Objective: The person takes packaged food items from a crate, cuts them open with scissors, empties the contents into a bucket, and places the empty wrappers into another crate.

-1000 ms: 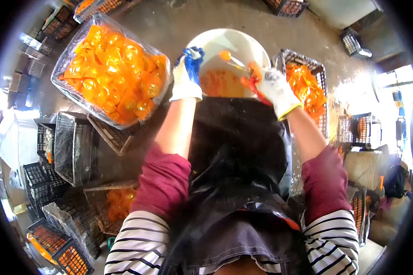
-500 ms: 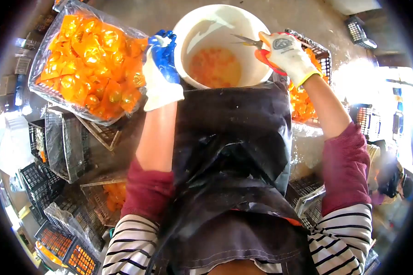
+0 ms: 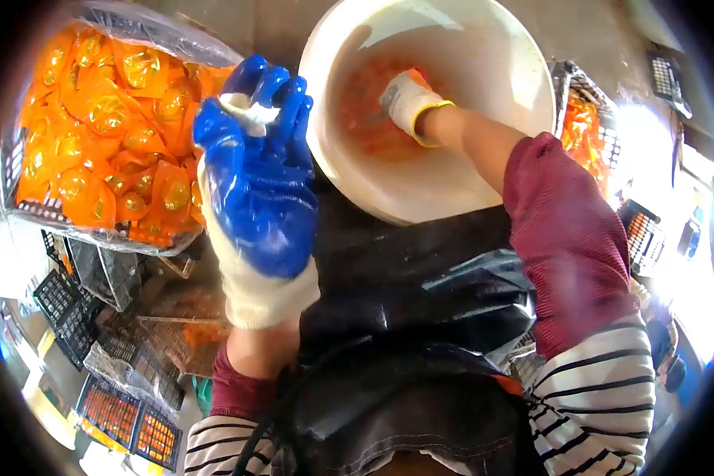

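My left hand [image 3: 258,170], in a white glove with a shiny blue coating, is turned palm up with its fingers apart. A small white scrap [image 3: 250,113] shows across its fingers; whether it is loose or part of the glove is unclear. My right hand [image 3: 411,103], in a white glove with a yellow cuff and some red, reaches down inside a big white bucket [image 3: 523,71]. Its fingers are hidden, and the scissors it held earlier do not show. Orange-red bits [image 3: 365,135] lie low in the bucket around that hand.
At the left, a plastic-lined crate [image 3: 12,178] is heaped with shiny orange packets [image 3: 107,115]. Another crate [image 3: 567,75] with orange packets stands right of the bucket. Dark crates [image 3: 63,309] are scattered lower left. A black apron [image 3: 404,278] covers my lap.
My right hand has moved from above the bucket's right rim down inside it, and the scissors are out of sight. My left hand has come closer and turned palm up.
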Available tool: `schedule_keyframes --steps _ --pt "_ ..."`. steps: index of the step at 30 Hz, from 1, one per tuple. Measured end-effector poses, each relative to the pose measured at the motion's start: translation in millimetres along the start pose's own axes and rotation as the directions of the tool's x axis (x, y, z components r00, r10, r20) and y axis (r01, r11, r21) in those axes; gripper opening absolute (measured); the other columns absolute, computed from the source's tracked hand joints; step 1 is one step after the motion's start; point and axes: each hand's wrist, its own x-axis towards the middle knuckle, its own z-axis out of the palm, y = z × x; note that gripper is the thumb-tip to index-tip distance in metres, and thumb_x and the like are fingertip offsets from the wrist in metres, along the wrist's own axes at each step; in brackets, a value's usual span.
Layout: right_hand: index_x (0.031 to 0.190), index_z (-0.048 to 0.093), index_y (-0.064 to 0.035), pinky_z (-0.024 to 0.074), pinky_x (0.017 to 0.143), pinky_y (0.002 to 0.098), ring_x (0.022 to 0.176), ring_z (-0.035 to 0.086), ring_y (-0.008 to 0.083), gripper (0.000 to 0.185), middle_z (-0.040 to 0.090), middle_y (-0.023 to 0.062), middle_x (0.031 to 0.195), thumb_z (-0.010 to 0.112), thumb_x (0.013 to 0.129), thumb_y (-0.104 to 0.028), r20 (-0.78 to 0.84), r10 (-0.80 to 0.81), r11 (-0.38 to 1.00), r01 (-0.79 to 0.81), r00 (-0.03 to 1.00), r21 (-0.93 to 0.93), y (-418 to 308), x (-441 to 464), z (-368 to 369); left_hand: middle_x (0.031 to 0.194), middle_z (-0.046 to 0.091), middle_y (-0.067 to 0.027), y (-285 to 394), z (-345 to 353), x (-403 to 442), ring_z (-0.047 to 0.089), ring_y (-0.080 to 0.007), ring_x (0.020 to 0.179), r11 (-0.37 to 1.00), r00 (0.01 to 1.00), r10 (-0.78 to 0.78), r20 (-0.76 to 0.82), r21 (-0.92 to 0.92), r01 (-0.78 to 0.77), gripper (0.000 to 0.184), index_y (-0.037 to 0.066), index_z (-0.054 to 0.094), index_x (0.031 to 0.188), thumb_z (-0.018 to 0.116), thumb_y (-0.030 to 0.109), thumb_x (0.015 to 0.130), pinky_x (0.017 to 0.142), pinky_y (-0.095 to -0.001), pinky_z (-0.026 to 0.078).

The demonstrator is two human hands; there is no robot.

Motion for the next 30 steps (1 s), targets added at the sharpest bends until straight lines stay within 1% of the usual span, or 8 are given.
schedule_keyframes --steps 2,5,8,11,15,19,24,30 --pt "0.09 0.072 -0.0229 0.0392 0.049 0.0328 0.075 0.063 0.0153 0.024 0.064 -0.0083 0.084 0.069 0.069 -0.011 -0.021 -0.022 0.987 0.019 1.0 -0.157 -11.0 17.0 7.7 0.126 0.052 -0.0163 -0.9 -3.2 1.7 0.053 -0.0269 0.118 1.0 1.0 -0.008 0.004 -0.027 0.008 0.047 -0.003 0.04 0.132 0.043 0.032 0.101 0.105 -0.0389 0.04" --pt "0.089 0.072 -0.0228 0.0388 0.05 0.0328 0.074 0.063 0.0156 0.023 0.065 -0.0088 0.084 0.067 0.07 -0.011 -0.019 -0.016 1.0 0.016 1.0 -0.025 -13.9 32.0 12.8 0.125 0.053 -0.0165 5.1 7.8 6.6 0.054 -0.0279 0.116 0.993 0.992 -0.086 -0.096 0.078 0.094 0.049 -0.002 0.041 0.132 0.044 0.035 0.1 0.103 -0.0395 0.042" --pt "0.089 0.072 -0.0235 0.0391 0.051 0.0327 0.074 0.063 0.0154 0.023 0.065 -0.0087 0.084 0.066 0.07 -0.011 -0.016 -0.005 0.999 0.004 1.0 -0.049 -20.0 45.2 20.2 0.123 0.055 -0.0165 8.7 17.3 7.7 0.055 -0.0284 0.115 0.986 0.967 -0.115 -0.229 0.09 0.138 0.051 -0.001 0.042 0.132 0.044 0.038 0.1 0.102 -0.0395 0.043" --pt "0.09 0.072 -0.0236 0.0405 0.053 0.0325 0.077 0.063 0.0155 0.025 0.065 -0.008 0.086 0.065 0.07 -0.01 -0.046 -0.025 0.994 0.02 0.999 -0.107 -20.2 35.8 16.9 0.122 0.057 -0.0156 1.4 -9.0 7.1 0.058 -0.0286 0.111 0.997 0.995 -0.073 -0.075 -0.011 0.072 0.051 0.0 0.043 0.132 0.042 0.04 0.1 0.099 -0.0372 0.044" --pt "0.092 0.073 -0.0244 0.0421 0.055 0.0333 0.081 0.063 0.0161 0.026 0.066 -0.0079 0.089 0.064 0.072 -0.009 -0.063 0.079 0.994 -0.083 0.995 -0.068 -24.8 44.1 19.6 0.12 0.058 -0.0149 1.8 -12.7 4.9 0.059 -0.0283 0.11 0.989 0.998 -0.06 0.008 -0.133 0.061 0.05 0.001 0.045 0.131 0.043 0.041 0.1 0.095 -0.0346 0.046" --pt "0.096 0.072 -0.0228 0.0448 0.061 0.0331 0.088 0.064 0.0169 0.024 0.067 -0.0071 0.095 0.065 0.075 -0.013 -0.055 0.072 0.996 -0.074 0.996 -0.045 -25.0 39.3 8.1 0.117 0.06 -0.0147 5.7 -10.3 3.9 0.06 -0.0289 0.109 0.983 0.996 -0.084 -0.029 -0.164 0.078 0.05 0.001 0.046 0.129 0.044 0.041 0.1 0.093 -0.0348 0.046" --pt "0.105 0.07 -0.0184 0.0463 0.073 0.0325 0.102 0.06 0.016 0.027 0.066 -0.0054 0.108 0.066 0.078 -0.019 -0.279 0.029 1.0 -0.029 0.96 0.004 -27.0 36.6 27.9 0.116 0.06 -0.015 3.6 -7.1 3.1 0.06 -0.029 0.108 0.989 0.995 -0.074 -0.066 -0.135 0.064 0.049 0.001 0.046 0.127 0.045 0.041 0.099 0.093 -0.0351 0.047" --pt "0.105 0.069 -0.0161 0.0469 0.078 0.0316 0.106 0.059 0.0169 0.025 0.064 -0.0026 0.112 0.062 0.081 -0.019 0.003 -0.073 0.997 0.073 0.997 -0.008 -16.2 18.0 0.9 0.12 0.057 -0.0154 4.4 2.5 2.7 0.059 -0.0272 0.109 0.999 0.996 -0.034 -0.081 0.013 0.036 0.049 -0.001 0.044 0.129 0.042 0.039 0.101 0.097 -0.0368 0.046"
